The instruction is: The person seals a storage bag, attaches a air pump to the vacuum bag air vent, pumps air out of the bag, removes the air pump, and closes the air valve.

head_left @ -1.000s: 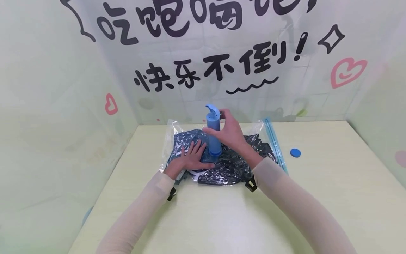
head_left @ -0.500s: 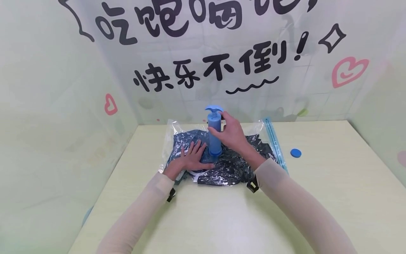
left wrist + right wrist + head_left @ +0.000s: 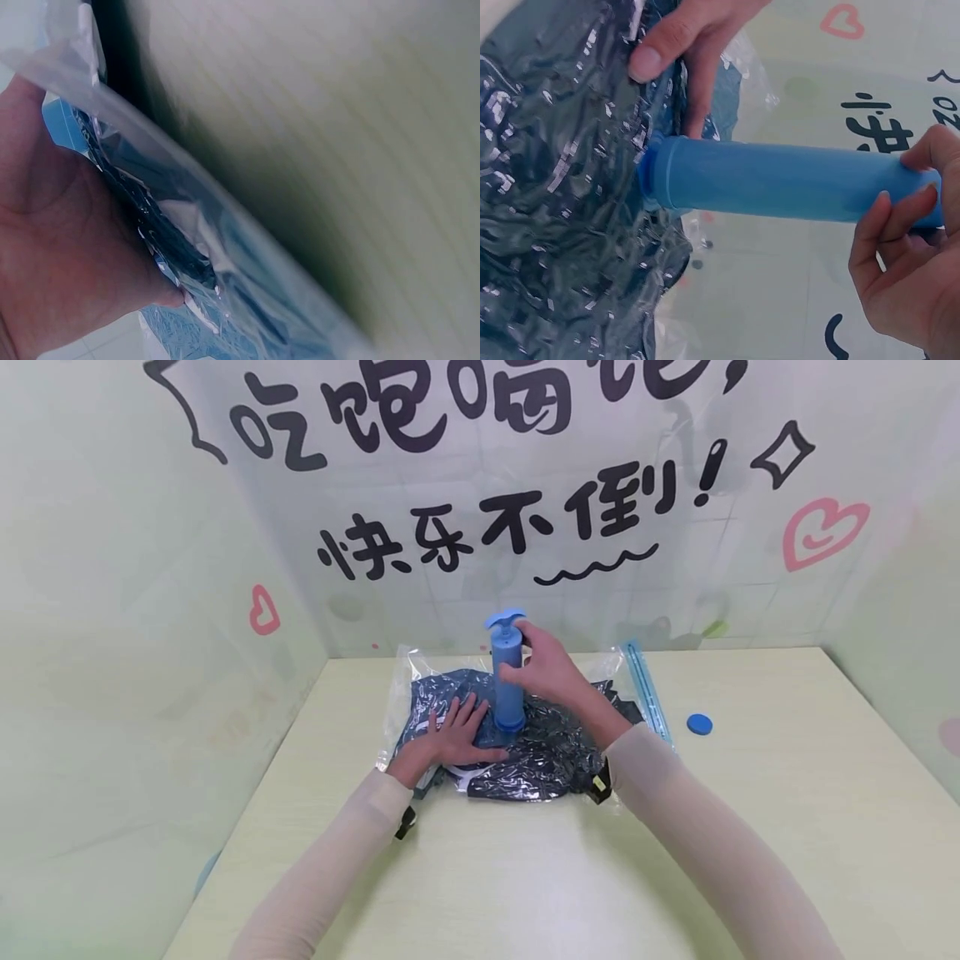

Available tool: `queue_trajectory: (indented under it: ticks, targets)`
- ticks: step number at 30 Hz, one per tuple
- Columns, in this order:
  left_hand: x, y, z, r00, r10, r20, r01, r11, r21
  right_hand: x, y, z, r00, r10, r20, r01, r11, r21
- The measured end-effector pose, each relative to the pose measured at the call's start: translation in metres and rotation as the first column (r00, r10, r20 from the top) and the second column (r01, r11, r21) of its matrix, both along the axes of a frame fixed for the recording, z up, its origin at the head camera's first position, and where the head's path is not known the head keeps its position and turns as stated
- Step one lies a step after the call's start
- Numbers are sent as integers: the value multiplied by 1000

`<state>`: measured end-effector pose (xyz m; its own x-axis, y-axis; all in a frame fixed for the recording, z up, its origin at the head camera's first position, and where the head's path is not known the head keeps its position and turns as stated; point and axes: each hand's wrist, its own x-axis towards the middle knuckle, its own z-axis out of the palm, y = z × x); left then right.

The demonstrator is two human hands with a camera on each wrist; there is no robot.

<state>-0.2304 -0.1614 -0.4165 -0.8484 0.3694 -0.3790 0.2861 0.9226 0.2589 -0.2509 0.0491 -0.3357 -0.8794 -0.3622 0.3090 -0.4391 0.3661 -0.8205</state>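
Note:
A blue hand pump (image 3: 509,703) stands upright on a clear plastic storage bag (image 3: 517,781) packed with dark, crumpled fabric. My right hand (image 3: 553,667) grips the top of the pump's barrel between thumb and fingers, just under the pale blue handle (image 3: 506,617). In the right wrist view, the base of the pump (image 3: 664,172) sits against the wrinkled film. To the left of the pump, my left hand (image 3: 453,739) lies spread on the bag, its thumb reaching towards the pump's foot. The left wrist view shows that palm (image 3: 67,232) along the bag's edge.
A round blue cap (image 3: 700,723) lies on the pale wooden table (image 3: 495,877), right of the bag. The bag's blue zip edge (image 3: 648,692) runs along its right side. Behind the table hangs a white sheet (image 3: 465,585) with black lettering.
The pump's handle has turned and now shows broader. My right fingers have shifted around the barrel's top, the thumb moving to the right. The left hand stays in place.

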Motion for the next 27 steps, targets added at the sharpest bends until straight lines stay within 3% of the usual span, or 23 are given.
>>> queue_trajectory:
  ticks: [3,6,10,14,20,27]
  targets:
    - [0,0,0,1000,-1,3,1,1000,11,-2,-5,-1,1000,-26,-4,26,1000,5]
    - [1,1,1,1000,-6,4,6,1000,6,2,-12,-7,993,-117,-4,117,993,7]
    - [-1,1,1,1000,-10,-7,10,1000,1,8,-22,-16,969,-242,-43,242,970,-6]
    - [-3,1,-3,1000,-2,7,1,1000,10,10,-26,-23,950,-299,-90,302,953,23]
    - [-2,0,-2,1000,4,12,-5,1000,29,11,-22,-23,943,-314,-110,320,946,44]
    - [0,0,0,1000,-2,-1,2,1000,26,12,-16,-17,961,-255,-107,263,963,62]
